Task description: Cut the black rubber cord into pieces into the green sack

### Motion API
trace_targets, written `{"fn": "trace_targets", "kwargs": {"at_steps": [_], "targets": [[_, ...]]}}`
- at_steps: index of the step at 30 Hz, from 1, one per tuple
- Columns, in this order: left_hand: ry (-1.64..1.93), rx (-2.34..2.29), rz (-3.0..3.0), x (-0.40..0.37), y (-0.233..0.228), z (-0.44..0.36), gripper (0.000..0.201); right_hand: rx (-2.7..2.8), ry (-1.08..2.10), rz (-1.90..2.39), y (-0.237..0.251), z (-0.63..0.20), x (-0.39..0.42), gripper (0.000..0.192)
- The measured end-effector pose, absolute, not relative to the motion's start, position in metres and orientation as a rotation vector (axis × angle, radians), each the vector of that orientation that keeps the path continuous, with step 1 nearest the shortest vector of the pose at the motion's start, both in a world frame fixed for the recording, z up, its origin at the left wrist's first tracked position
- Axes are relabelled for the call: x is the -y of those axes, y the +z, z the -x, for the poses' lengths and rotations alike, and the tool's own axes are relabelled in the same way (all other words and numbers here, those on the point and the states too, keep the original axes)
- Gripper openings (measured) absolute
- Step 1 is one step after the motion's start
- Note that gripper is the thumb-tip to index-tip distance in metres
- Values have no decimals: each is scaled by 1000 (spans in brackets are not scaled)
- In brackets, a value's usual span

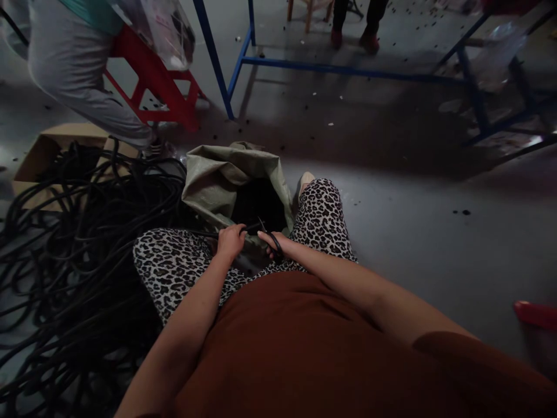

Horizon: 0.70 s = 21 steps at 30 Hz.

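Observation:
My left hand [231, 241] is closed around a black rubber strip [209, 234], which runs in from the tangled pile at the left. A short end of the strip sticks out past my fingers toward the right. In my right hand [272, 242] is a pair of scissors [277, 244] with black handles, the blades pointing up beside that end. Whether the blades touch the strip I cannot tell. Both hands are above the near edge of an olive woven sack [209, 188] standing between my knees. Its inside is dark, and its contents are hard to make out.
A large heap of black strips [82, 278] covers the floor at the left, beside a cardboard box [32, 157]. Behind it a person [78, 75] sits on a red stool [165, 93]. A blue table frame [339, 69] stands ahead. Small black scraps are scattered on the floor.

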<state>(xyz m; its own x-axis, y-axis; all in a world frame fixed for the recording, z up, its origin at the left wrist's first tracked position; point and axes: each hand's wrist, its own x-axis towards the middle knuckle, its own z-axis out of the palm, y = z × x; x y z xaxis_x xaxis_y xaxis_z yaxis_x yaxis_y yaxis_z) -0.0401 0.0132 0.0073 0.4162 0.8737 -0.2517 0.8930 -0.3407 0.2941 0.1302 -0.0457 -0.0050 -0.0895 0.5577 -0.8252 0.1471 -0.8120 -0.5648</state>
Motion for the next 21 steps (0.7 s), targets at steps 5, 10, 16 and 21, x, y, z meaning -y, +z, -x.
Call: {"fn": "trace_targets", "kwargs": {"at_steps": [5, 10, 16, 21], "targets": [[-85, -1485, -2276, -15, 6, 43, 32, 727, 1942, 1890, -1, -129, 45, 49], [-119, -1478, -2260, -17, 5, 45, 34, 749, 1860, 1961, 5, -129, 45, 44], [-132, -1508, -2238, -16, 5, 42, 33, 892, 1796, 2038, -1, -131, 45, 44], [-168, -1528, -2261, -16, 4, 41, 33, 952, 1774, 2078, -4, -131, 44, 44]]}}
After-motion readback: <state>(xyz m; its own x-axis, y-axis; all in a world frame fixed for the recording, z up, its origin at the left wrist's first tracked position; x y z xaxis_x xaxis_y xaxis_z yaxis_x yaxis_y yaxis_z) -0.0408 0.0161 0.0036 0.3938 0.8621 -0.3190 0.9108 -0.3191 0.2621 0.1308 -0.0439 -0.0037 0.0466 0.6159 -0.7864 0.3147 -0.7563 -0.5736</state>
